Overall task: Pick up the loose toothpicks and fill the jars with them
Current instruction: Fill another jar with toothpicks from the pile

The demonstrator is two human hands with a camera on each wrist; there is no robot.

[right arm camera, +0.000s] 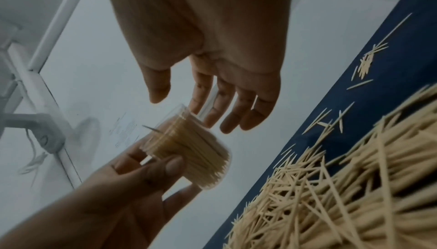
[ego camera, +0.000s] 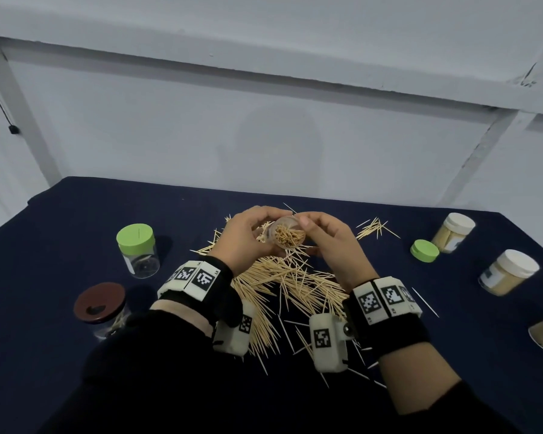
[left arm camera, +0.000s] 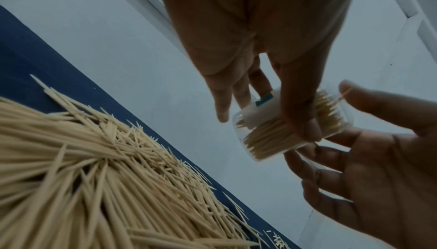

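We see no readable brand or writing: the held jar point(ego camera: 285, 235) carries a white label with a green patch, its print too blurred to make out, and the two white-capped jars point(ego camera: 453, 232) at the right edge have pale labels we cannot read either. The left hand point(ego camera: 244, 239) grips the held jar, thumb and fingers curled round its clear plastic wall; it is raised above the pile point(ego camera: 289, 283), tilted, mouth toward the camera, and packed with toothpick ends. The right hand point(ego camera: 333, 242) is beside the jar's mouth, fingers loosely extended; the head view suggests its fingertips point(right arm camera: 227, 124) touch the rim, while the right wrist view shows them just beside it, so we cannot tell contact. One toothpick juts out of the mouth in the right wrist view. The pile is thin, pointed, pale wooden sticks, strewn across the dark blue cloth point(ego camera: 76, 220) beneath both wrists, with a small separate cluster point(ego camera: 375, 228) further right. A cylindrical clear jar with a green lid point(ego camera: 137, 250) stands at left, a brown-lidded jar point(ego camera: 102, 310) nearer us. A loose green lid point(ego camera: 424, 250) lies flat near the white-capped jars.
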